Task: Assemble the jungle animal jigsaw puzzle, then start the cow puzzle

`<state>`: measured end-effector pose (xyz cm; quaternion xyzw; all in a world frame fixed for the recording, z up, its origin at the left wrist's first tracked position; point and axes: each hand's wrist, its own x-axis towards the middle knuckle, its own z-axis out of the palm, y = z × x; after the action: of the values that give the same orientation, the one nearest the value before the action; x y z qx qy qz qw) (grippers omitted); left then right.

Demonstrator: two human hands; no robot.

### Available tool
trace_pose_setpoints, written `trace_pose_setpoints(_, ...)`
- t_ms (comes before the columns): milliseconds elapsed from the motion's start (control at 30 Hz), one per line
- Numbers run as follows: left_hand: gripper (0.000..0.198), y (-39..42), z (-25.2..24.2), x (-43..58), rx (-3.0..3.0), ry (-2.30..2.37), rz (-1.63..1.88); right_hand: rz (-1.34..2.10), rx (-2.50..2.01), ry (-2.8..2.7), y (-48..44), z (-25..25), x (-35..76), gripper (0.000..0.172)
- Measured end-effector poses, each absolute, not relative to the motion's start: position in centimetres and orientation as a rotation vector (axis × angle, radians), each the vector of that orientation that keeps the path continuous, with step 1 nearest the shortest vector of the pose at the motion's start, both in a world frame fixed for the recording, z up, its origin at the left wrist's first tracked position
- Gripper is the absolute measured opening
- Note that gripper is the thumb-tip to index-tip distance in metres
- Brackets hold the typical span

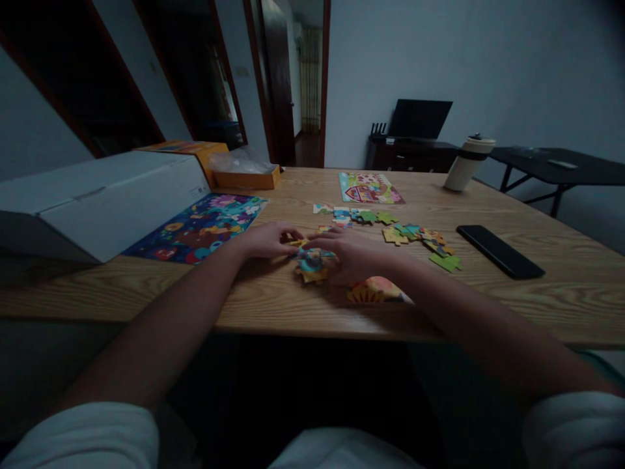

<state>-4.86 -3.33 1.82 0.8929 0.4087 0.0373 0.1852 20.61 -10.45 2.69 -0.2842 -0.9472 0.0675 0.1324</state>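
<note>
Left hand [269, 240]: fingers curled, slightly parted, at a small yellow piece [299, 243]; cannot tell whether gripped.
Right hand [355, 253]: fingers bent over the puzzle cluster [312, 275]; tips partly hidden, grip cannot be told.
Puzzle cluster: on the tabletop [273, 312] near its front edge, between and partly under both hands.
Handling (judged): light, stiff, probably cardboard; tabs could bend or fray.
Hold (judged): pinch single pieces by opposite edges, clear of tabs; support joined ones from beneath.
Orange-and-yellow section [374, 290]: beside the right wrist, partly covered by the forearm.
Loose pieces [368, 216]: beyond the hands, trailing rightward toward the black phone [499, 251].
Picture card [370, 188]: flat, farther back.
</note>
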Motion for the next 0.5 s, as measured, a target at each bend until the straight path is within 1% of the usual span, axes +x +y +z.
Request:
trace_pose_setpoints(100, 0.055, -3.4, 1.9, -4.9, 2.524, 1.165, 0.075, 0.146, -0.942, -2.692, -10.7, 2.5, 20.8, 0.051)
trace_pose_setpoints(133, 0.055, -3.5, 1.9, -4.9, 2.528, 1.186, 0.058, 0.133, -0.99, -2.691, -10.9, 2.3, 20.8, 0.046)
trace_pose_setpoints(167, 0.056, -3.5, 2.0, -4.9, 2.532, 1.208, 0.039, 0.117, -1.031, -2.699, -11.2, 2.2, 20.7, 0.045)
trace_pose_setpoints(267, 0.057, -3.7, 2.3, -4.7, 2.535, 1.243, -0.003, 0.071, -1.094, -2.739, -11.9, 1.5, 20.0, 0.058)
trace_pose_setpoints(300, 0.056, -3.8, 2.3, -4.7, 2.538, 1.242, -0.006, 0.065, -1.108, -2.74, -12.0, 1.3, 19.7, 0.059)
trace_pose_setpoints(367, 0.056, -3.8, 2.3, -4.7, 2.544, 1.232, -0.006, 0.09, -1.11, -2.733, -12.1, 0.9, 19.4, 0.054)
trace_pose_setpoints(467, 0.055, -3.6, 2.2, -4.9, 2.54, 1.209, -0.001, 0.191, -1.042, -2.716, -11.8, 0.6, 19.6, 0.04)
trace_pose_setpoints(500, 0.056, -3.6, 2.2, -5.0, 2.532, 1.21, -0.003, 0.221, -1.009, -2.709, -11.7, 0.5, 19.8, 0.039)
